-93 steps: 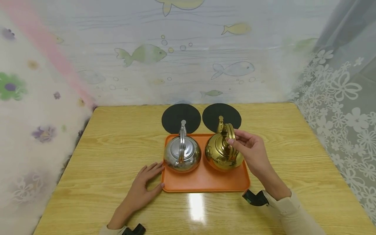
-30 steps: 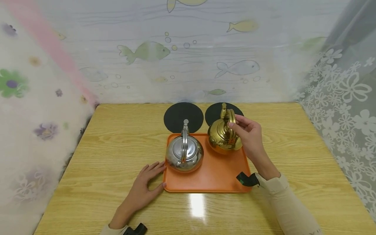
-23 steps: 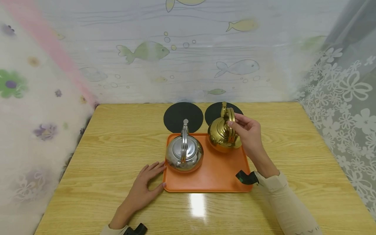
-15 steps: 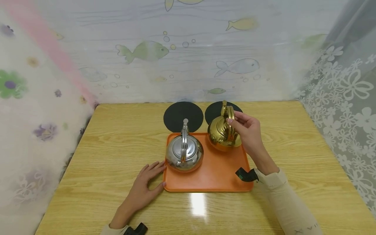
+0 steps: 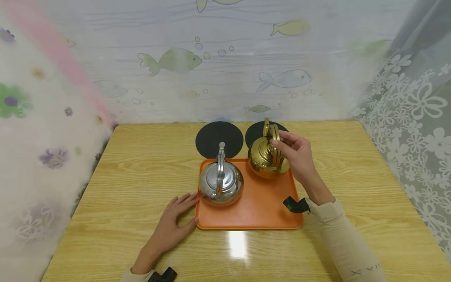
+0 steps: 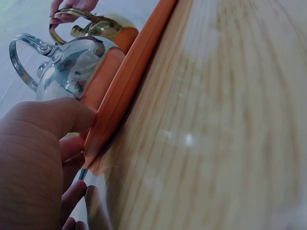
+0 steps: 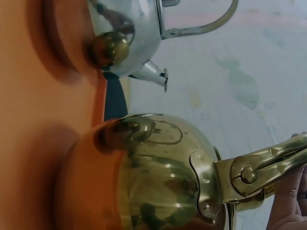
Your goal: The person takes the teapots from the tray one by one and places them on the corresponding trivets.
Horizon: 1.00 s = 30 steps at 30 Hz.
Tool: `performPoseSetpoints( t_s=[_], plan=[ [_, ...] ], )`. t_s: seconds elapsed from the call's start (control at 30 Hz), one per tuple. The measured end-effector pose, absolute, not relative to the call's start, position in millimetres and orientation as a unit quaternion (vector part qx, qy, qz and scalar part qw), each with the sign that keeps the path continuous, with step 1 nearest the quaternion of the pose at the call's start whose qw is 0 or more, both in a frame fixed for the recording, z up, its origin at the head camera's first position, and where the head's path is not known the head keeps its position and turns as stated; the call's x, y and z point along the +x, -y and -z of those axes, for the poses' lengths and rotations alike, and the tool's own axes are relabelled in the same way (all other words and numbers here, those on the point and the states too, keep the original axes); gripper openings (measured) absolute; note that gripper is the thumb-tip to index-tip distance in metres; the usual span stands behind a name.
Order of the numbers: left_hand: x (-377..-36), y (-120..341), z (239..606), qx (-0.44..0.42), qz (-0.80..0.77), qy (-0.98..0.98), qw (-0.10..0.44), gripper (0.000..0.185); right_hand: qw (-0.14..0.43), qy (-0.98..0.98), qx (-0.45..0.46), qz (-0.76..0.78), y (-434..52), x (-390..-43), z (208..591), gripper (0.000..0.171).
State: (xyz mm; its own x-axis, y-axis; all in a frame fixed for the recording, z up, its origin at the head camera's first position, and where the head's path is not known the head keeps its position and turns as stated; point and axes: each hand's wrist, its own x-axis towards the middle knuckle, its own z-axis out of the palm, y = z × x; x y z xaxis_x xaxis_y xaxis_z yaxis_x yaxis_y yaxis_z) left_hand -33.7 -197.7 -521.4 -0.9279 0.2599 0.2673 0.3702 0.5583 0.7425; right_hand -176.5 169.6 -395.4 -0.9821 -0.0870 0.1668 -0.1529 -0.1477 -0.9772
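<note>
Right hand (image 5: 297,158), fingers curled round its handle, held gold kettle (image 5: 266,158) off orange tray (image 5: 260,213), black mat (image 5: 254,133) just beyond; left hand (image 5: 174,223) lay flat, fingers spread, silver kettle (image 5: 220,184) untouched.

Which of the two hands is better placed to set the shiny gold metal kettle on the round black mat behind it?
Right: the right hand grips the gold kettle handle; the left hand rests on the orange tray edge.
</note>
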Motion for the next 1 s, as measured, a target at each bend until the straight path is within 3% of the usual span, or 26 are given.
performPoseSetpoints(
  t_s=[1.0],
  plan=[
    [-35,198,524,-0.180,0.435,0.880,0.062,0.054,0.023,0.615,0.108,-0.781,-166,-191,396,0.033]
  ],
)
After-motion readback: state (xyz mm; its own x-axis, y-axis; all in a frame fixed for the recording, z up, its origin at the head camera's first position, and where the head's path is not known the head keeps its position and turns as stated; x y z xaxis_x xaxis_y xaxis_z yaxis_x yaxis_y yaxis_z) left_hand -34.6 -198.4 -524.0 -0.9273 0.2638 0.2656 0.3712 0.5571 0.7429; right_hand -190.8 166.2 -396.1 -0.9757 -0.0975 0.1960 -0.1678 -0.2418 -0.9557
